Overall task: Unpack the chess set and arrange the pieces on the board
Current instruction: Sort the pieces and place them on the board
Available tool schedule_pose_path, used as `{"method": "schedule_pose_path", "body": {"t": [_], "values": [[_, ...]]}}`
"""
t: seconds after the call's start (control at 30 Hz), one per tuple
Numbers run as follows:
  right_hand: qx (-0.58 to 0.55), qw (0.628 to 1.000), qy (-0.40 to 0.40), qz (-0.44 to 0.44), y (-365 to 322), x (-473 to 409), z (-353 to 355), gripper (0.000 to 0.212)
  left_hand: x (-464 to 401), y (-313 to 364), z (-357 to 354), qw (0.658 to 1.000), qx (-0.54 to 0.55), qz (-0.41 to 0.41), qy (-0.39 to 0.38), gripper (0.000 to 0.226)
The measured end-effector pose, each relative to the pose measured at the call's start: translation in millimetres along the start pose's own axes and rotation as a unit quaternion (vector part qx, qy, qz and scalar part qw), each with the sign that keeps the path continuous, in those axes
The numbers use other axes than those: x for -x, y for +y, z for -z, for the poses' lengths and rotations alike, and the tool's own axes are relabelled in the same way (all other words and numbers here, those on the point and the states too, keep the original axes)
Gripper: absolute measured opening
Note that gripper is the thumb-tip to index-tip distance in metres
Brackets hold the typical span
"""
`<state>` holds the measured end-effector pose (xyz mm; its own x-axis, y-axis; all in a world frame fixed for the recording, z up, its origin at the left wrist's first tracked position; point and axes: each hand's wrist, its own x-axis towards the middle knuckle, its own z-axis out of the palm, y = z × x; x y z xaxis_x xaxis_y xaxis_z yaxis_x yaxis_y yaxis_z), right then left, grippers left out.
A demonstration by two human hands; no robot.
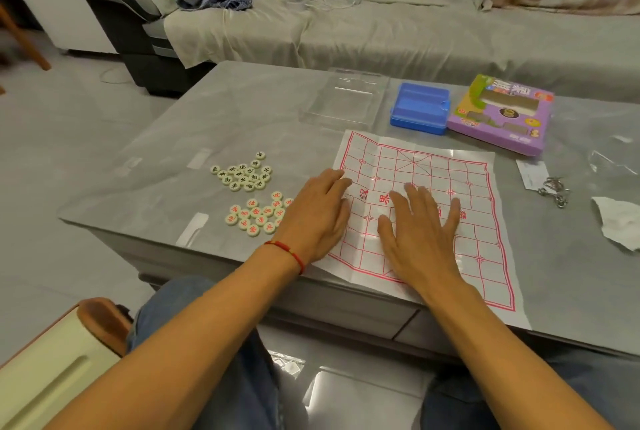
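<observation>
Both grips flat and holding nothing: left hand on the near-left edge of the paper board, right hand pressing its middle. Board unfolded on the bench, no pieces on it yet. Black-lettered pieces and red-lettered pieces sit in two heaps just left of the board. Unpacking looks done; all placement left.
</observation>
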<state>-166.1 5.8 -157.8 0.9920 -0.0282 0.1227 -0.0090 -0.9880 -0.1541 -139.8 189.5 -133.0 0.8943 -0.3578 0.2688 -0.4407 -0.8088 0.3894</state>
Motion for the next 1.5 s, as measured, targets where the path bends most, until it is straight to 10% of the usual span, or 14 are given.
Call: {"method": "schedule_pose_path", "body": {"t": [0.33, 0.57, 1.5], "values": [[-0.191, 0.956, 0.038, 0.219, -92.5, -10.9, 18.0, 0.027, 49.8, -83.6, 50.7, 0.973, 0.004, 0.194, 0.122, 0.028], [-0.048, 0.961, -0.125, 0.241, -133.4, -43.8, 18.5, 0.035, 69.6, -84.2, 42.0, 0.991, 0.004, 0.131, 0.023, 0.040], [-0.077, 0.939, -0.119, 0.314, -132.1, -32.2, 16.3, 0.011, 82.1, -78.0, 37.3, 0.983, -0.028, 0.174, 0.053, 0.022]]}}
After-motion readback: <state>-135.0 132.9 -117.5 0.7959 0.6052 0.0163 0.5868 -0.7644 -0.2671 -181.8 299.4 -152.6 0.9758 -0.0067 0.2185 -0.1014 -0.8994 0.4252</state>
